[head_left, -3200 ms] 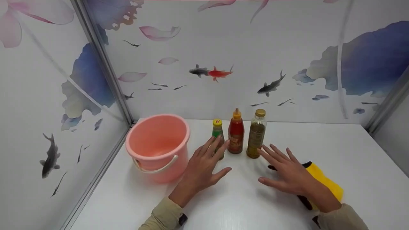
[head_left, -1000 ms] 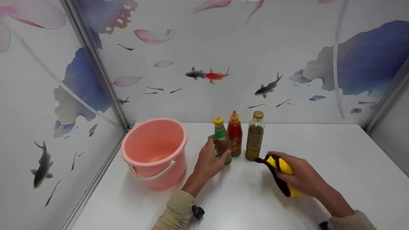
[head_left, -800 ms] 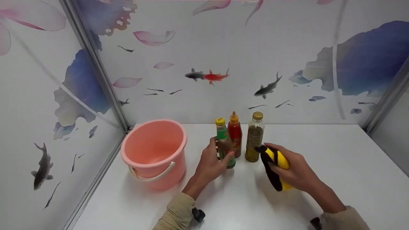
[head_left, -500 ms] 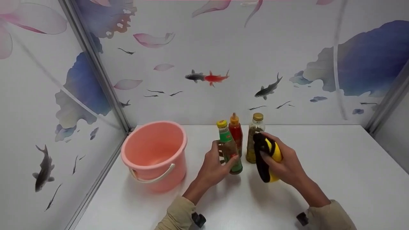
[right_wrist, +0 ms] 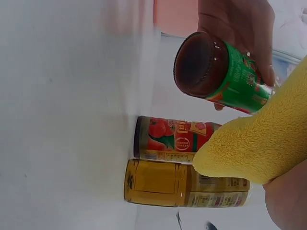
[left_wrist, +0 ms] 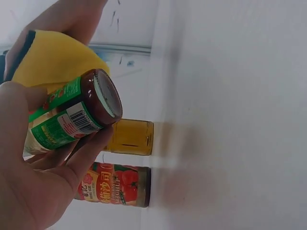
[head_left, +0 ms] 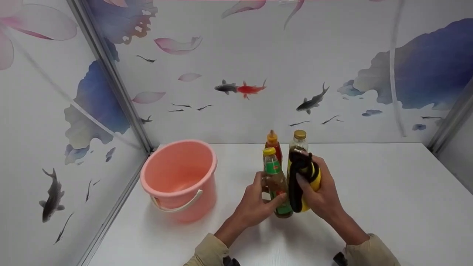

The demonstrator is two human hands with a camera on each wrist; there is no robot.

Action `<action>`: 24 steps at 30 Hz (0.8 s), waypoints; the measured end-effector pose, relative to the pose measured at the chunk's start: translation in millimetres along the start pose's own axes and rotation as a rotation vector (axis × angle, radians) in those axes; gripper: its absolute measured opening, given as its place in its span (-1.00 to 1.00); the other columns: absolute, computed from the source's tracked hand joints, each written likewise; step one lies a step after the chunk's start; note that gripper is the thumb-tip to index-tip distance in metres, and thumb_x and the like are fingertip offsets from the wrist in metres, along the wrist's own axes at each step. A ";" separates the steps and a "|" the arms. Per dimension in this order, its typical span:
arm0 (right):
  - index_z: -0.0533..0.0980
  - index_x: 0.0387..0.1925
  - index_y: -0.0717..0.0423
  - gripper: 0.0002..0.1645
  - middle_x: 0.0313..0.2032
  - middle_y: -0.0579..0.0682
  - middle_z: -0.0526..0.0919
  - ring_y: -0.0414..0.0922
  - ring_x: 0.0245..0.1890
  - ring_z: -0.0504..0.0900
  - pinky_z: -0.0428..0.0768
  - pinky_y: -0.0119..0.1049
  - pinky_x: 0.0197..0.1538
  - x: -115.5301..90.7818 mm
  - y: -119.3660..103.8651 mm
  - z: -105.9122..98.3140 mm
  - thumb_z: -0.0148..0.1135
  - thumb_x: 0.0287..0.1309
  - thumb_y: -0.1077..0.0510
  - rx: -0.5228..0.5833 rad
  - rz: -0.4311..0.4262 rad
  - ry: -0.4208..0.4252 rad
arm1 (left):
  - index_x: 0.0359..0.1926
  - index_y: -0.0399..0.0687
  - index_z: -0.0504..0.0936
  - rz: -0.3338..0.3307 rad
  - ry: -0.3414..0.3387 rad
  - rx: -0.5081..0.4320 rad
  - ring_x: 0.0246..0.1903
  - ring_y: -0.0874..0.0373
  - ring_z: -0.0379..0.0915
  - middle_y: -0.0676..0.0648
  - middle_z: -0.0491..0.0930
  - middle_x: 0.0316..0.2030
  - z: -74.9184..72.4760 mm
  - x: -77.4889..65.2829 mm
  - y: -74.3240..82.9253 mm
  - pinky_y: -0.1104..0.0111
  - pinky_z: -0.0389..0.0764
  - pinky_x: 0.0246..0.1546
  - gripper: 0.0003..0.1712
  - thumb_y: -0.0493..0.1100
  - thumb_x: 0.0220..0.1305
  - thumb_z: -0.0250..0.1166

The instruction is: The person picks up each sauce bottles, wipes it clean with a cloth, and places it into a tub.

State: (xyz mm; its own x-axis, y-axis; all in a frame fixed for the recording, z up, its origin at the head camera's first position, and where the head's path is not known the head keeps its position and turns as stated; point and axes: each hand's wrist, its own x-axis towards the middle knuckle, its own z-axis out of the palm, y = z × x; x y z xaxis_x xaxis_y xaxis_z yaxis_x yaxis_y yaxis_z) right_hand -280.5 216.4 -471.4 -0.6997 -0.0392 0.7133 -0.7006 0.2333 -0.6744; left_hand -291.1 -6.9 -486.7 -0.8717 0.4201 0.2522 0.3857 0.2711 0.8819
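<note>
Angling in, L fingers curl round green-label btl, R fingers round yellow cloth.

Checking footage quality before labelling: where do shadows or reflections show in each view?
Head: a soft shadow on the table beside the bucket; left wrist: blurry shadows beside the ketchup bottle and amber bottle; right wrist: small glints near the base of the green-labelled bottle.

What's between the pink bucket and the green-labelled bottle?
In the head view, bare white tabletop beside the pink bucket, then the left hand, which holds the green-labelled bottle.
</note>
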 end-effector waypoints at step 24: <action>0.39 0.43 -0.04 -0.40 0.10 -0.01 0.65 0.00 -0.06 0.64 0.72 -0.31 -0.01 -16.0 6.0 14.6 0.32 0.48 0.28 0.107 0.279 -0.034 | 0.56 0.39 0.27 0.109 0.004 -0.120 0.01 0.24 0.71 0.10 0.63 0.23 11.2 -5.9 7.5 0.34 0.83 -0.20 -0.20 0.02 0.44 0.45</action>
State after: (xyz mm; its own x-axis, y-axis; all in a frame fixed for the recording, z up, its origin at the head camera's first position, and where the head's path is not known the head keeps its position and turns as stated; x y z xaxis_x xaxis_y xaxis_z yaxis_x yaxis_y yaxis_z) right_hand -275.6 204.2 -489.6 -0.8701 -0.0206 0.4924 -0.4903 0.1362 -0.8608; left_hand -279.7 2.4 -486.0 -0.8281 0.4376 0.3502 0.4393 0.1187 0.8905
